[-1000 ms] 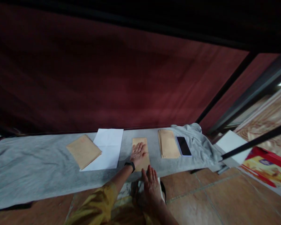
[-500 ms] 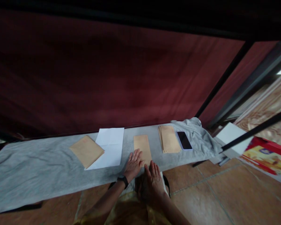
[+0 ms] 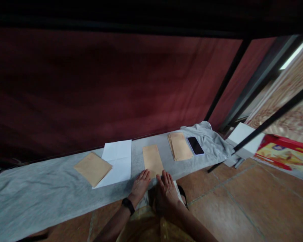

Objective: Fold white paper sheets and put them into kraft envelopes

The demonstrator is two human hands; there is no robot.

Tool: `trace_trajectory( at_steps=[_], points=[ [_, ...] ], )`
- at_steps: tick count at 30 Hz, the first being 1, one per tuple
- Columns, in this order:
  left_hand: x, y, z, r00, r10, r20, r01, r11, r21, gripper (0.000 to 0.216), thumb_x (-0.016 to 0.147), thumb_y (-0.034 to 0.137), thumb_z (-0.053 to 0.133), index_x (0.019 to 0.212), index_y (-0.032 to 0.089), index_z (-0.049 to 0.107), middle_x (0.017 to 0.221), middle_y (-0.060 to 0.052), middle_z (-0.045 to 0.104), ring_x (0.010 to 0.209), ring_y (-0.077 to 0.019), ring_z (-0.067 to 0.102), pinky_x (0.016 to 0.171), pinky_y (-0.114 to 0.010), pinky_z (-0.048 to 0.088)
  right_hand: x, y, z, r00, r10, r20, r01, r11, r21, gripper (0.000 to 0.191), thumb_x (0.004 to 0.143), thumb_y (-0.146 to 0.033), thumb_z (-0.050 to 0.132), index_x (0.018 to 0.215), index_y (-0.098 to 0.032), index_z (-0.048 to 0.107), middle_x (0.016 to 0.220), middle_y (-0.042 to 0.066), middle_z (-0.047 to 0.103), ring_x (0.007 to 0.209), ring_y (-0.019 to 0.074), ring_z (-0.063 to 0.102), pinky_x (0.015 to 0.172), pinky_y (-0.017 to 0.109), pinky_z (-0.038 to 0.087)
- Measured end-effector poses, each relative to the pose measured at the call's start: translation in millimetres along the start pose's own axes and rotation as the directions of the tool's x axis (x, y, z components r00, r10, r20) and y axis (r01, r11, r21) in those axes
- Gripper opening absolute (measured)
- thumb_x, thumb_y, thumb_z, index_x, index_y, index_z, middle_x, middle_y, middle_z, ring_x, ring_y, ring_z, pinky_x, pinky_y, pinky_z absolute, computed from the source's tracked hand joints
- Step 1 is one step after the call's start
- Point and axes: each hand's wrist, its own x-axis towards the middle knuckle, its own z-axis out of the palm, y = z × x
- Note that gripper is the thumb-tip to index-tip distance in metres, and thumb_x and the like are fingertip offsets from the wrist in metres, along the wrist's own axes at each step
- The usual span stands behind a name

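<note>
A single brown paper envelope (image 3: 153, 158) lies flat on the grey cloth in front of me. My left hand (image 3: 140, 184), with a dark band at the wrist, rests at its near left corner, fingers stretched out. At the near right corner lies my right hand (image 3: 167, 187), also flat with fingers extended. Neither hand grips anything. Left of the envelope are white paper sheets (image 3: 120, 160) with a fold line across, partly covered by a brown envelope pile (image 3: 93, 168) turned at an angle. To the right sits a fanned stack of brown envelopes (image 3: 180, 147).
The grey cloth (image 3: 53, 191) covers a long narrow bench. A phone (image 3: 195, 146) lies right of the envelope stack, near bunched cloth. Behind rises a dark red panel (image 3: 116, 90) in a black frame. A red and yellow box (image 3: 284, 155) stands at the right, above the tiled floor (image 3: 232, 205).
My left hand has slid back toward me, from the middle of the envelope to its near corner. My right hand stays at the near edge. The view has tilted slightly.
</note>
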Motion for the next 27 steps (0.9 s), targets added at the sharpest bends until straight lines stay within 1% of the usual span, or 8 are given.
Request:
trace_trajectory(
  at_steps=[3,7,10,13,17,20,24,27],
  points=[
    [2.6,-0.1,-0.2,0.998,0.017,0.054,-0.021,0.998,0.064,0.046,0.092,0.010,0.045,0.136,0.018,0.057,0.141,-0.011,0.060,0.133,-0.0226,0.054,0.109,-0.039,0.047,-0.7,0.0,2.5,1.000,0.000,-0.003,0.000,1.000,0.011,0.069,0.089,-0.011,0.053,0.154,-0.018,0.032,0.158,0.023,0.033,0.142,0.0349,0.039,0.113,0.057,0.035],
    [0.3,3.6,2.9,0.993,0.032,0.115,-0.052,0.983,0.174,0.059,0.085,-0.002,0.038,0.140,0.016,0.053,0.145,-0.013,0.056,0.136,-0.0219,0.051,0.110,-0.038,0.046,2.5,-1.5,-1.2,1.000,0.020,0.000,-0.020,1.000,0.020,0.062,0.090,-0.010,0.050,0.151,-0.018,0.039,0.155,0.022,0.038,0.142,0.0329,0.040,0.114,0.057,0.034],
    [0.1,9.7,4.0,0.991,0.029,0.131,-0.056,0.976,0.210,0.063,0.083,-0.006,0.037,0.140,0.013,0.053,0.145,-0.018,0.054,0.137,-0.0240,0.049,0.110,-0.040,0.046,8.4,-3.0,-6.0,0.998,0.064,0.011,-0.065,0.996,0.064,0.057,0.091,-0.010,0.049,0.148,-0.017,0.044,0.152,0.021,0.044,0.141,0.0305,0.040,0.116,0.056,0.032],
    [3.8,15.6,0.4,0.989,0.009,0.149,-0.042,0.975,0.218,0.061,0.083,-0.006,0.039,0.138,0.012,0.055,0.143,-0.021,0.055,0.136,-0.0267,0.051,0.108,-0.042,0.047,13.7,-4.3,-8.2,0.996,0.088,-0.013,-0.086,0.991,0.106,0.054,0.093,-0.012,0.046,0.146,-0.017,0.046,0.149,0.018,0.047,0.142,0.0286,0.040,0.116,0.054,0.034],
    [10.3,17.2,-15.3,0.989,-0.015,0.149,-0.006,0.990,0.138,0.054,0.086,-0.003,0.043,0.135,0.013,0.057,0.140,-0.021,0.058,0.131,-0.0267,0.055,0.105,-0.040,0.049,19.3,-5.1,-8.7,0.996,0.088,-0.007,-0.086,0.989,0.120,0.052,0.093,-0.013,0.045,0.145,-0.014,0.047,0.148,0.018,0.049,0.141,0.0282,0.041,0.116,0.054,0.034],
    [13.0,16.5,-32.4,0.988,-0.011,0.153,0.000,0.997,0.074,0.048,0.088,-0.001,0.043,0.130,0.015,0.060,0.137,-0.018,0.061,0.125,-0.0253,0.060,0.099,-0.038,0.053,28.2,-3.9,-14.4,0.996,0.083,0.040,-0.087,0.987,0.134,0.050,0.093,-0.012,0.044,0.143,-0.014,0.050,0.147,0.016,0.052,0.138,0.0254,0.044,0.116,0.048,0.035],
    [11.7,19.8,-54.3,0.992,0.020,0.125,-0.026,0.998,0.051,0.038,0.089,0.001,0.044,0.117,0.013,0.066,0.128,-0.017,0.066,0.117,-0.0258,0.064,0.094,-0.038,0.055,48.1,-0.7,-34.9,0.992,0.072,0.101,-0.085,0.987,0.136,0.053,0.090,-0.007,0.042,0.141,-0.017,0.051,0.146,0.013,0.054,0.131,0.0229,0.052,0.107,0.039,0.042],
    [9.2,23.1,-69.1,0.998,0.043,0.043,-0.043,0.999,-0.001,0.035,0.090,0.002,0.045,0.114,0.015,0.066,0.123,-0.013,0.069,0.116,-0.0248,0.064,0.097,-0.038,0.053,63.1,3.3,-53.9,0.986,0.094,0.137,-0.116,0.979,0.165,0.040,0.093,-0.011,0.045,0.127,-0.022,0.063,0.129,0.010,0.067,0.113,0.0210,0.063,0.098,0.034,0.047]
  ],
)
